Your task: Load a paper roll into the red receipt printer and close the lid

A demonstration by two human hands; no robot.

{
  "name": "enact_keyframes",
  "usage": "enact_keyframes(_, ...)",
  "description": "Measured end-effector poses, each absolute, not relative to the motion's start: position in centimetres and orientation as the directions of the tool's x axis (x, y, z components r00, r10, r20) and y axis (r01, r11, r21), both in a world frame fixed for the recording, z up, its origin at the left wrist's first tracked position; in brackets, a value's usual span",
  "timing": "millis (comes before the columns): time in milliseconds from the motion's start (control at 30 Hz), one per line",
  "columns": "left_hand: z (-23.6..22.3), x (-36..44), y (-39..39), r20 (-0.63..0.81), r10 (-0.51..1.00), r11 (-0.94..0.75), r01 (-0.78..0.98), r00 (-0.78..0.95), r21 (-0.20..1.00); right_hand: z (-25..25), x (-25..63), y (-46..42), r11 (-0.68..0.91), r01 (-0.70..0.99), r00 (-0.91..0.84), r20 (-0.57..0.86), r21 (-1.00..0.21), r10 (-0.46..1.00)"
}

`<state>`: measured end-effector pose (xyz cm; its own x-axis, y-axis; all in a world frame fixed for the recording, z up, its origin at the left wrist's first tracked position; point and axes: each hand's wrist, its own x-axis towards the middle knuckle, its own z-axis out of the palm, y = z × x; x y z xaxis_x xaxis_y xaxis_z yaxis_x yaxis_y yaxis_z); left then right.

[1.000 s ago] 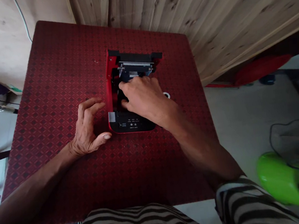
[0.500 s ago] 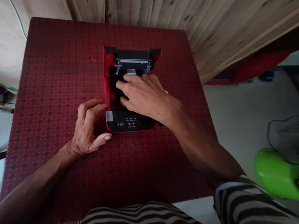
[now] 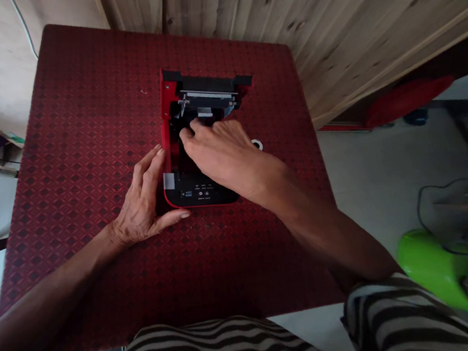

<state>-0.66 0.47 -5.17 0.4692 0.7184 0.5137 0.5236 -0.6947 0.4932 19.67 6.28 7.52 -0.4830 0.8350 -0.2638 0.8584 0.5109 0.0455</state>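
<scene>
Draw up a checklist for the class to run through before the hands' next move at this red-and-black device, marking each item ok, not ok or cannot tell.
1. Lid raised: ok.
2. Device on the table: ok.
3. Left hand close beside the device: ok.
4. Opening clear of hands: not ok, the right hand reaches in.
5. Something held in the right fingers: cannot tell, hidden.

Right hand (image 3: 225, 148) inside open red-black device (image 3: 199, 189) | left hand (image 3: 141, 200) beside it | patterned red table (image 3: 96, 118)
</scene>
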Motion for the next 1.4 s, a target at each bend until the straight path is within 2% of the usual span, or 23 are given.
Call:
enact_keyframes(133,-5.4,-0.6,0.5,0.509,0.721,-0.691,0.533,0.470,0.488,8.0,19.7,6.6,0.547,0.836,-0.510,-0.303,0.045,0.805)
enact_keyframes(400,-5.7,-0.6,0.5,0.516,0.719,-0.693,0.530,0.466,0.489,7.1,20.5,7.5,0.546,0.838,-0.531,-0.233,0.003,0.815)
enact_keyframes(533,-5.6,-0.6,0.6,0.520,0.712,-0.701,0.523,0.473,0.484,7.7,19.9,7.7,0.525,0.851,-0.497,-0.308,0.011,0.812)
enact_keyframes(633,-5.4,-0.6,0.7,0.536,0.696,-0.716,0.510,0.477,0.476,8.0,19.9,7.7,0.532,0.846,-0.506,-0.367,-0.035,0.781)
enact_keyframes(933,-5.9,-0.6,0.6,0.514,0.725,-0.688,0.524,0.459,0.502,8.4,21.4,6.8,0.544,0.835,-0.544,-0.257,-0.080,0.798)
enact_keyframes(1067,-5.9,-0.8,0.7,0.507,0.722,-0.691,0.527,0.470,0.496,10.2,22.5,6.0,0.558,0.795,-0.601,-0.182,-0.238,0.778)
enact_keyframes(1133,-5.7,-0.9,0.7,0.503,0.720,-0.693,0.527,0.478,0.492,11.3,23.8,5.4,0.538,0.744,-0.611,-0.079,-0.396,0.787)
enact_keyframes(1200,-5.4,-0.9,0.6,0.500,0.719,-0.694,0.525,0.483,0.492,12.0,25.6,4.4,0.451,0.653,-0.569,-0.001,-0.608,0.822)
enact_keyframes(1267,-5.1,-1.0,0.6,0.506,0.713,-0.700,0.520,0.484,0.490,12.2,27.7,3.3,0.312,0.547,-0.453,0.039,-0.777,0.891)
enact_keyframes(1300,-5.0,-1.0,0.5,0.514,0.709,-0.705,0.517,0.483,0.486,12.1,28.8,2.7,0.246,0.524,-0.361,0.049,-0.816,0.931)
enact_keyframes(1400,-5.1,-1.1,0.7,0.524,0.709,-0.704,0.521,0.472,0.483,11.4,32.0,1.2,0.101,0.589,-0.046,0.092,-0.802,0.995)
